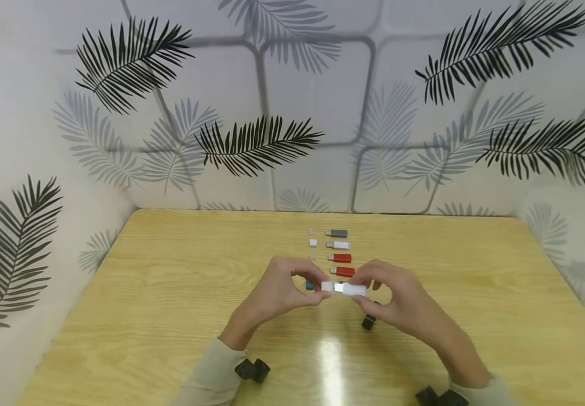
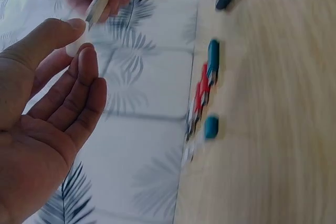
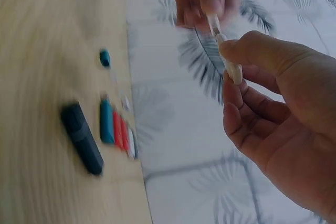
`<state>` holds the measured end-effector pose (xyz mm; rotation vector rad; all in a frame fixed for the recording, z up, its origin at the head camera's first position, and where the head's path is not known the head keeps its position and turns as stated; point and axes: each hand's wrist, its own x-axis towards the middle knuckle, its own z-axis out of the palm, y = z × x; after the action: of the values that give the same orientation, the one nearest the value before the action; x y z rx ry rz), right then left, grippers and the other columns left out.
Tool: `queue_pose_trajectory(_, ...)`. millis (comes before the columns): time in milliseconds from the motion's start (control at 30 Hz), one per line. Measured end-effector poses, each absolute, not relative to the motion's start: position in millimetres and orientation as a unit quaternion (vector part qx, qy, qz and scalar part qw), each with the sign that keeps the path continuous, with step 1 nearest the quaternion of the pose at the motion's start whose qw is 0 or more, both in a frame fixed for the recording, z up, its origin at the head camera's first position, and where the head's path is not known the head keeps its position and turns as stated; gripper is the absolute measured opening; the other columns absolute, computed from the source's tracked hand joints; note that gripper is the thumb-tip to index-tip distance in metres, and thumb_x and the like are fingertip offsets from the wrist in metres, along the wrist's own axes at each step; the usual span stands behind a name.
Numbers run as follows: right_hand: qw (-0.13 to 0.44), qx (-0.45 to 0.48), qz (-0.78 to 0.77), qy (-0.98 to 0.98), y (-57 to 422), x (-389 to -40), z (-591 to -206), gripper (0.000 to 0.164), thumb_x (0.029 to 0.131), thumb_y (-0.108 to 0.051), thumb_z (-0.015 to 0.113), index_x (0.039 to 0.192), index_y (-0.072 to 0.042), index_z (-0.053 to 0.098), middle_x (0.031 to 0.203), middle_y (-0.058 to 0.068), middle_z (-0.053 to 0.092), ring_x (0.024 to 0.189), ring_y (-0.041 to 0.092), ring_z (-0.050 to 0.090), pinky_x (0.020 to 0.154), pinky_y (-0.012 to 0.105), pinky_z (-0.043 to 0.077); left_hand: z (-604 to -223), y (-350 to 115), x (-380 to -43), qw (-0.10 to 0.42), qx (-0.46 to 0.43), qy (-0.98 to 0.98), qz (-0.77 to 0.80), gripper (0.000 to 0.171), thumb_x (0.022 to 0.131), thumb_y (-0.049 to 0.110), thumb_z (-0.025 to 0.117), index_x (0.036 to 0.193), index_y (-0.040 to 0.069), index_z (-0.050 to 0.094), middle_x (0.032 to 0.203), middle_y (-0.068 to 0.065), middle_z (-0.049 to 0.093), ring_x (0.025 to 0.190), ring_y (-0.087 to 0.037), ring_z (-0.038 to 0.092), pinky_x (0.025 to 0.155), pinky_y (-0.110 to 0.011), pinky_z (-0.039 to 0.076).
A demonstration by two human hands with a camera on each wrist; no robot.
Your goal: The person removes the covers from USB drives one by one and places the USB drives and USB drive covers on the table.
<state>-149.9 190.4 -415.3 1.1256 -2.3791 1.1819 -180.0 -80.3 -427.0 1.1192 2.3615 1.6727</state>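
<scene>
My left hand (image 1: 277, 290) pinches a small white cap (image 1: 327, 286) between thumb and fingertips. Facing it, my right hand (image 1: 405, 296) holds a white USB flash drive (image 1: 355, 290) by its body. The bright metal connector shows between the two white parts, in line with the cap; I cannot tell whether its tip is inside. Both pieces are held above the table. In the right wrist view the drive (image 3: 231, 66) lies between thumb and index finger. The left wrist view has the cap (image 2: 77, 44) partly covered by the left fingers.
Beyond the hands, a column of flash drives runs back: teal (image 2: 213, 55), two red (image 1: 342, 258), white (image 1: 340, 245) and grey (image 1: 338, 233). Left of them lie caps, one teal (image 2: 211, 127), one white (image 1: 313, 243), others clear. A black stick (image 3: 82, 139) lies near the right hand.
</scene>
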Motion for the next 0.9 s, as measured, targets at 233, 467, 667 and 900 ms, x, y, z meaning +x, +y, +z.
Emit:
queue_pose_trajectory(233, 0.158, 0.366, 0.403, -0.824, 211, -150, -408, 0.036, 0.078, 0.006, 0.085, 0.104, -0.016, 0.074, 0.102, -0.009, 0.072, 0.085, 0.008, 0.064, 0.071, 0.022, 0.053, -420, -97, -184, 0.010, 0.320, 0.766, 0.558, 0.018, 0.087, 0.010, 0.083, 0.105, 0.010, 0.080, 0.097, 0.002, 0.076, 0.086, -0.014, 0.070, 0.080, -0.037, 0.060)
queue_pose_trajectory(467, 0.157, 0.353, 0.393, -0.835, 211, -154, -415, 0.034, 0.079, 0.004, 0.085, 0.104, -0.016, 0.074, 0.100, -0.008, 0.071, 0.083, 0.010, 0.063, 0.070, 0.022, 0.053, -426, -94, -185, 0.011, 0.309, 0.778, 0.547, 0.019, 0.088, 0.010, 0.083, 0.106, 0.008, 0.079, 0.096, 0.002, 0.076, 0.083, -0.012, 0.070, 0.074, -0.030, 0.059)
queue_pose_trajectory(667, 0.141, 0.332, 0.390, -0.847, 212, -158, -429, 0.031, 0.080, 0.002, 0.085, 0.103, -0.016, 0.074, 0.099, -0.009, 0.070, 0.083, 0.011, 0.062, 0.067, 0.031, 0.057, -433, -92, -187, 0.042, 0.283, 0.789, 0.544, 0.018, 0.089, 0.009, 0.081, 0.107, 0.008, 0.079, 0.099, 0.000, 0.075, 0.085, -0.012, 0.070, 0.077, -0.037, 0.060)
queue_pose_trajectory(900, 0.121, 0.314, 0.388, -0.858, 211, -160, -438, 0.026, 0.082, 0.000, 0.084, 0.101, -0.017, 0.075, 0.098, -0.010, 0.070, 0.084, 0.008, 0.062, 0.067, 0.033, 0.057, -438, -92, -187, 0.085, 0.259, 0.811, 0.518, 0.019, 0.090, 0.002, 0.078, 0.108, 0.005, 0.078, 0.102, -0.003, 0.075, 0.086, -0.012, 0.070, 0.080, -0.035, 0.060)
